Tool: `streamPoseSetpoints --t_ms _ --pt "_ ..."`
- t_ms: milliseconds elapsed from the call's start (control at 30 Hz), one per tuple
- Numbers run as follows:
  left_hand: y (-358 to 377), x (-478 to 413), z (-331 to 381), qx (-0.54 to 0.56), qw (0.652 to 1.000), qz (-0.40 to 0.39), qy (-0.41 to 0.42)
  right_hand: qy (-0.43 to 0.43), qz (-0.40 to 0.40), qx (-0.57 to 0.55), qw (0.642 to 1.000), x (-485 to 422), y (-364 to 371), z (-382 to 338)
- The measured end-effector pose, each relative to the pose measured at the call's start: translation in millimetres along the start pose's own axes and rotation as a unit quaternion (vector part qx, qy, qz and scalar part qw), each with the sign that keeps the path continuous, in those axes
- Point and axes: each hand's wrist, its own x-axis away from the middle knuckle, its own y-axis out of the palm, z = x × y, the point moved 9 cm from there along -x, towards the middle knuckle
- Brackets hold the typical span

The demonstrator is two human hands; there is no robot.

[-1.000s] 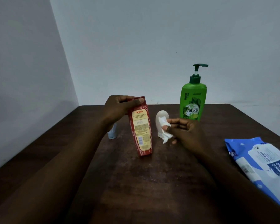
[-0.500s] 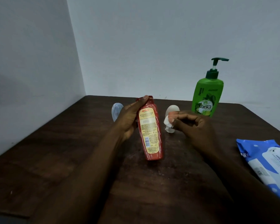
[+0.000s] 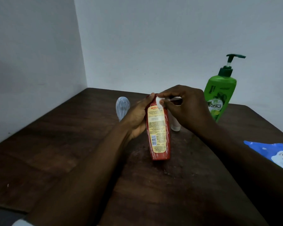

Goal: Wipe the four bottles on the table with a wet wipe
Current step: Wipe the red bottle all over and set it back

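Red bottle (image 3: 158,132) gripped, right hand (image 3: 186,106) pinches wipe (image 3: 159,101)

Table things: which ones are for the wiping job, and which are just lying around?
For the job: red bottle in left hand; wet wipe in right hand; green pump bottle; pale blue bottle; white bottle.
Just lying around: blue wipes pack, untouched.

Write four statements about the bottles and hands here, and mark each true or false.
1. The left hand grips the red bottle. True.
2. The right hand pinches the wet wipe at the red bottle's top. True.
3. The green pump bottle lies on its side. False: it stands upright.
4. The wipes pack lies at the table's left edge. False: it lies at the right edge.
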Motion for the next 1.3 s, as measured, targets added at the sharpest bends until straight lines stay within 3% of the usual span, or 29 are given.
streamPoseSetpoints --t_ms 133,467,700,967,1100,1300 --pt "-1.0 2.0 1.0 0.037 0.999 0.007 0.002 -0.044 -0.019 0.040 0.998 12.3 4.5 -7.1" --pt "-11.1 -0.4 -6.0 0.041 0.998 0.045 -0.005 0.002 -0.098 0.022 0.995 86.7 10.4 -4.3" --pt "-14.8 -4.6 -9.3 0.037 0.998 0.046 -0.005 -0.024 -0.166 0.035 0.985 124.6 15.3 -4.7" --pt "-9.7 -3.9 -6.5 0.064 0.998 0.001 -0.015 -0.005 -0.123 0.042 0.991 113.0 9.5 -7.3" --pt "1.9 -0.3 -5.2 0.075 0.996 -0.052 -0.020 0.023 -0.067 0.023 0.997 83.2 6.5 -3.0" --pt "-0.8 -1.6 -11.4 0.082 0.994 -0.057 -0.034 0.022 -0.001 0.012 1.000 34.4 7.1 2.4"
